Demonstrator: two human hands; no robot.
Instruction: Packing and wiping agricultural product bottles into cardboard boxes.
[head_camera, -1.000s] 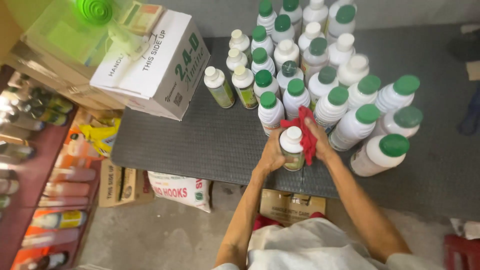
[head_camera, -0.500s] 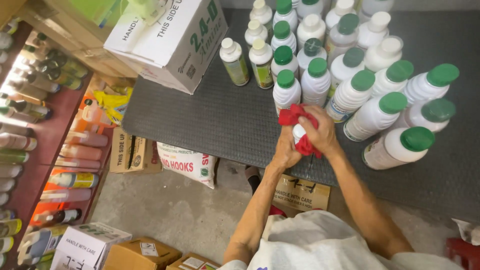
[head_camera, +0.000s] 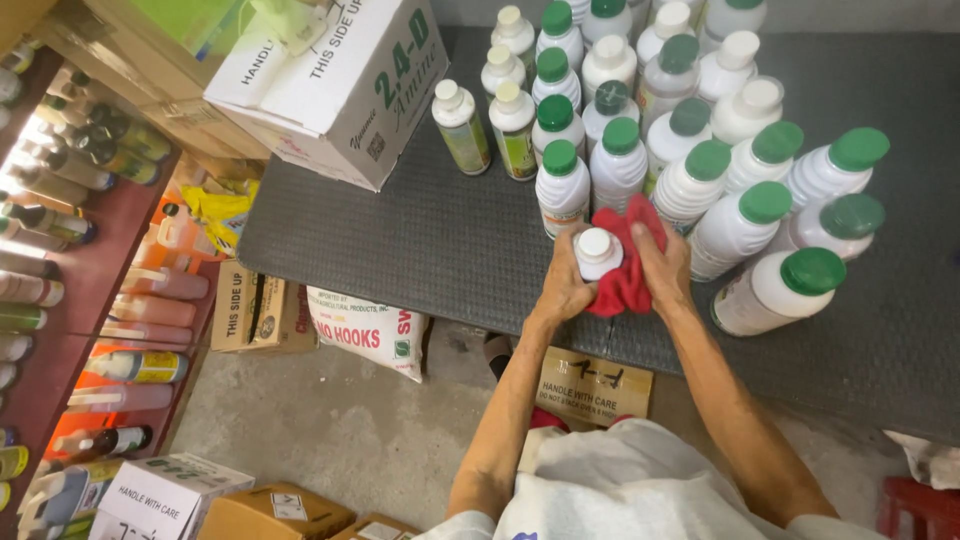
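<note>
1. A white-capped bottle (head_camera: 598, 254) is gripped by the left hand (head_camera: 562, 285) at the bench (head_camera: 400, 240) near edge, steadied for wiping.
2. A red cloth (head_camera: 630, 265) is pressed against it by the closed right hand (head_camera: 662, 268), at 3 o'clock.
3. Green-capped bottles (head_camera: 740, 215) are massed at 1 o'clock; a box (head_camera: 330, 80) sits at 10 o'clock.

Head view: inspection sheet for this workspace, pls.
Surface: dark grey textured table, front edge near the person.
Job's things: white-capped bottle held upright; red cloth pressed against it.
Clutter: standing white bottles with green caps and white caps; cardboard box at the table's far left corner.
Hands: left hand wrapped round the bottle; right hand on the cloth.
Cables: nothing seen.
Surroundings: red shelf of bottles at left; boxes and a printed sack on the floor.
</note>
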